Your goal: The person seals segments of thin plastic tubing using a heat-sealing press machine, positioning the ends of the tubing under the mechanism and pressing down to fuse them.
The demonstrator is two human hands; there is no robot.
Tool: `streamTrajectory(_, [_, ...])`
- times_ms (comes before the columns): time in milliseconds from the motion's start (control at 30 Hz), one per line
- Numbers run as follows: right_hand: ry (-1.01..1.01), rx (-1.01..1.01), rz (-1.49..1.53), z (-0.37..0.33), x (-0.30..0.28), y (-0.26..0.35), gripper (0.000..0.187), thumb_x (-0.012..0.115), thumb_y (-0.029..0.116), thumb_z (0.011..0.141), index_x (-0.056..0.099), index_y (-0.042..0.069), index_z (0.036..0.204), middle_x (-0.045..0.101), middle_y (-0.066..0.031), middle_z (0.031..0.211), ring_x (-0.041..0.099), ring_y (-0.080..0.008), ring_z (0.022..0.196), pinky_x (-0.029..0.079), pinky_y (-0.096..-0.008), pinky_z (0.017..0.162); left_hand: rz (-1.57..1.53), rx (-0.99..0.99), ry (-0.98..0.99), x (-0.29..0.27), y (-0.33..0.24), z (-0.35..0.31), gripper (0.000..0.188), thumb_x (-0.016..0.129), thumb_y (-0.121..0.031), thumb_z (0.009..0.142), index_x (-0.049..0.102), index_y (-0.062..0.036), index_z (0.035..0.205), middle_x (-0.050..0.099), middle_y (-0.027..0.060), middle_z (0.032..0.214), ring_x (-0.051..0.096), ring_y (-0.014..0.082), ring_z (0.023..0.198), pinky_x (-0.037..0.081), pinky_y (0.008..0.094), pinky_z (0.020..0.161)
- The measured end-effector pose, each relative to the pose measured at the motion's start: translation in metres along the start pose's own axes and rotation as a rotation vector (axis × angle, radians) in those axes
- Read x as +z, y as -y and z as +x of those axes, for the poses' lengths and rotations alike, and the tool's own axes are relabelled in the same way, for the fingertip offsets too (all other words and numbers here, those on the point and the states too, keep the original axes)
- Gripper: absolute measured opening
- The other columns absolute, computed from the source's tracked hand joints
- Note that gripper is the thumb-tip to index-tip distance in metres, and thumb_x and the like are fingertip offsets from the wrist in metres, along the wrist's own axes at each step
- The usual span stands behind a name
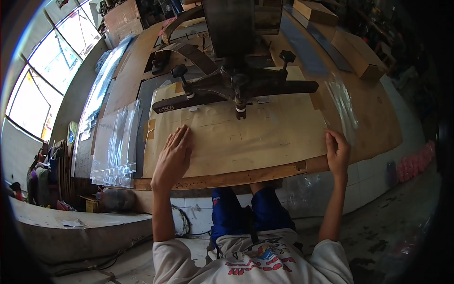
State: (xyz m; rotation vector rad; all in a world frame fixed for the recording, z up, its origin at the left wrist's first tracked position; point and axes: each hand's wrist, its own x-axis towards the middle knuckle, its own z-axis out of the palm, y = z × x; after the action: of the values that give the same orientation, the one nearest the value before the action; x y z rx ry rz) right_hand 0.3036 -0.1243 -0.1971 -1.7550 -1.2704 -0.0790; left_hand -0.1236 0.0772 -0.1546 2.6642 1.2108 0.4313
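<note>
A pale tan sheet (265, 146) covers the board in front of me, taped at its sides. My left hand (174, 154) lies on its left part, fingers stretched out flat and side by side. At the sheet's right edge my right hand (337, 152) is closed, thumb and forefinger pinched together. What its fingertips hold, if anything, is too small to make out. Over the sheet's far part stands a dark metal machine head (236, 78) with a crossbar, black knobs and a small downward tip.
Clear plastic bags (116, 146) lie in a stack at the left. More clear plastic (343, 106) lies on the brown board (373, 123) at the right. Cardboard boxes (358, 54) stand at the far right. A wooden strip (236, 179) edges the table near me.
</note>
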Motion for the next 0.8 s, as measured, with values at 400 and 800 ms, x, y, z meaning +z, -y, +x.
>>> streamTrajectory(400, [-0.119,-0.008,0.088,-0.012,0.004,-0.013,0.014,0.064,0.01,0.102,0.073,0.001,0.108,0.064,-0.0037,0.075,0.058,-0.0084,0.066,0.046,-0.0268,0.059,-0.063,-0.095,-0.187,0.015,-0.027,-0.028,0.052,0.07,-0.037,0.097,0.064,-0.0063,0.139,0.052,0.0201,0.153,0.043,0.0389,0.146,0.028,0.0491,0.126])
streamTrajectory(800, [-0.106,0.015,0.068,-0.012,0.005,-0.015,0.014,0.065,0.01,0.102,0.074,0.001,0.106,0.06,-0.0018,0.071,0.053,-0.0075,0.062,0.042,-0.0269,0.057,-0.11,-0.078,-0.231,0.019,-0.024,-0.032,0.041,0.076,-0.038,0.091,0.075,-0.0188,0.128,0.056,0.0186,0.149,0.047,0.0374,0.144,0.032,0.0499,0.124])
